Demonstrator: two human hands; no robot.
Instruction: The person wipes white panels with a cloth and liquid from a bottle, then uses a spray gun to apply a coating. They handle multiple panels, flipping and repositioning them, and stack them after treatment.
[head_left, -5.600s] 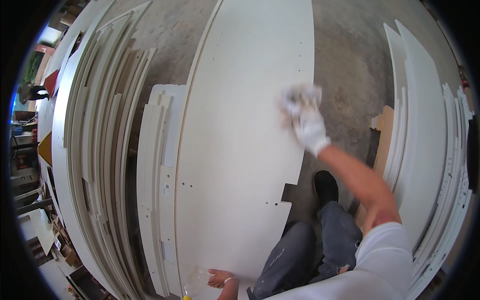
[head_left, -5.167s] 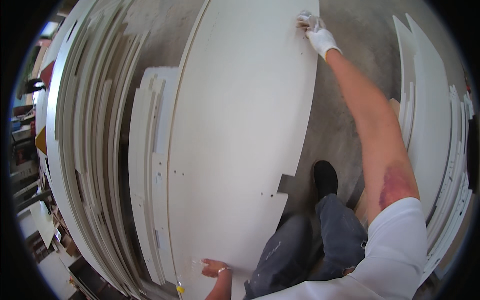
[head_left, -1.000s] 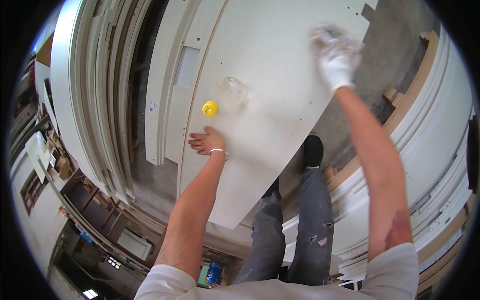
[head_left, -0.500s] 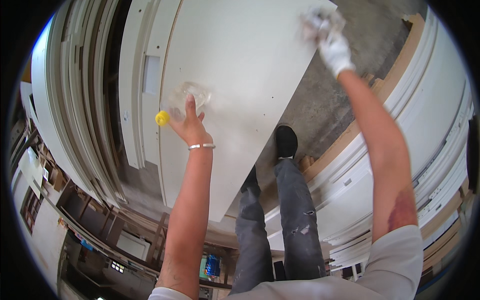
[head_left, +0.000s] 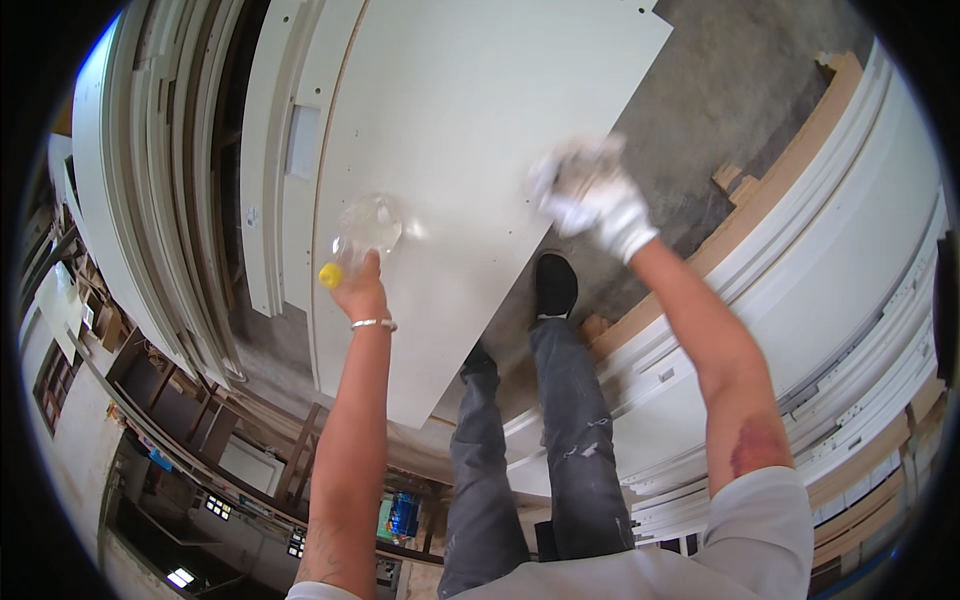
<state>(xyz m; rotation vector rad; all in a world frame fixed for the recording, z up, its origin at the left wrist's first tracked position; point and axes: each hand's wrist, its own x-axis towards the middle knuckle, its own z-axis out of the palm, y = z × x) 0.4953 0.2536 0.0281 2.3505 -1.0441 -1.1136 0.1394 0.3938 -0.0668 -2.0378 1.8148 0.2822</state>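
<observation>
A large white board (head_left: 450, 130) with small holes lies in front of me. Over its left part, my bare left hand (head_left: 362, 292) is closed round a clear plastic bottle (head_left: 372, 222) with a yellow cap (head_left: 331, 275). The bottle is tilted, its cap toward the lower left. My right hand (head_left: 605, 205), in a white glove, is at the board's right edge, its fingers closed on a crumpled, stained cloth (head_left: 570, 175). The cloth and fingers are smeared by motion, and whether the cloth touches the board I cannot tell.
More white panels (head_left: 270, 150) lie left of the board, with a stack of long panels (head_left: 150, 190) beyond them. On the right are further stacked white panels (head_left: 800, 290) with a brown edge strip (head_left: 770, 190). My feet stand on the concrete floor (head_left: 700, 110). A blue container (head_left: 404, 513) is at the bottom.
My right hand has swept the cloth from the board's far right corner back toward me and to the left. My left hand with the bottle has come slightly nearer.
</observation>
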